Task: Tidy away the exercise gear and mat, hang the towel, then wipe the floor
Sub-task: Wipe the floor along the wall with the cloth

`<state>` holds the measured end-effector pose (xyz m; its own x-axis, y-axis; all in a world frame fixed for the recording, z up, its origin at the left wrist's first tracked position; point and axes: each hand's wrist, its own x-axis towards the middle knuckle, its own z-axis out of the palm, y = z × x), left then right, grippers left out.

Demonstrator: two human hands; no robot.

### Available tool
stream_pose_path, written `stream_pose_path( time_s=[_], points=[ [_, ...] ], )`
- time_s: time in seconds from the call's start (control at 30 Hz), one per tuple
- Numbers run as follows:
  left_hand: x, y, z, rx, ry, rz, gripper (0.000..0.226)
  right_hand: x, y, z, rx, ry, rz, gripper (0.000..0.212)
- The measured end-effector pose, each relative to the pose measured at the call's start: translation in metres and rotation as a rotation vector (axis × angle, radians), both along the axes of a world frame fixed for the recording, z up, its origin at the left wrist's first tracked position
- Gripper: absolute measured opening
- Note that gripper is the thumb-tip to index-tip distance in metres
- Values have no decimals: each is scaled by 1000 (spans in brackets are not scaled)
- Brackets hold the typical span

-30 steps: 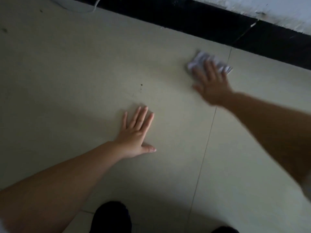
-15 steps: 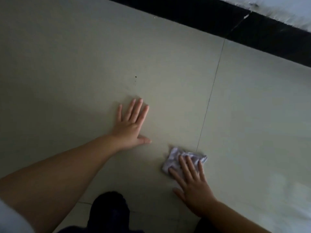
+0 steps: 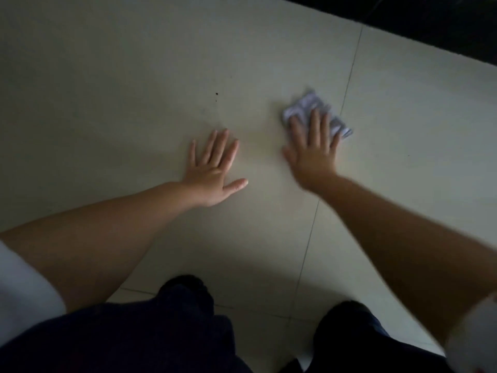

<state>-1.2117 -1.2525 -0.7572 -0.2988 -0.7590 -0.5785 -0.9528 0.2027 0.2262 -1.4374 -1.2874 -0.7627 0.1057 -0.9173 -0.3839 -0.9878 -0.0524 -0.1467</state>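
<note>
Cloth (image 3: pixel 309 109) under flat right hand (image 3: pixel 313 154), left hand (image 3: pixel 212 170) splayed on floor (image 3: pixel 107 90)

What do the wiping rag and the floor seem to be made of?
Rag: probably thin cloth, though paper towel is possible; pale, crumpled into soft folds under the right hand, blurred by motion. Floor: likely glazed ceramic or similar hard tile; large beige squares split by thin grout lines, smooth with a faint sheen. The left hand rests flat on it.

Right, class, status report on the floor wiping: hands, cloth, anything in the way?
Left hand flat on floor. Right hand presses cloth. Small dark specks ahead.
</note>
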Motion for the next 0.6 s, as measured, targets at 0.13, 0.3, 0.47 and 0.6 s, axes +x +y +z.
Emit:
stream_pose_path(
  time_s=[0.13,0.3,0.47,0.6],
  points=[
    [-2,0,0,-14,4,5,95,38,150,5,-38,-57,256,61],
    [-2,0,5,-34,-54,-15,83,2,145,-4,-6,-50,467,52],
    [-16,-17,33,-137,-135,-212,79,-114,116,1,52,45,-254,65],
    [-54,-50,51,-105,-113,-602,80,-209,114,16,116,51,-719,60]
  ],
)
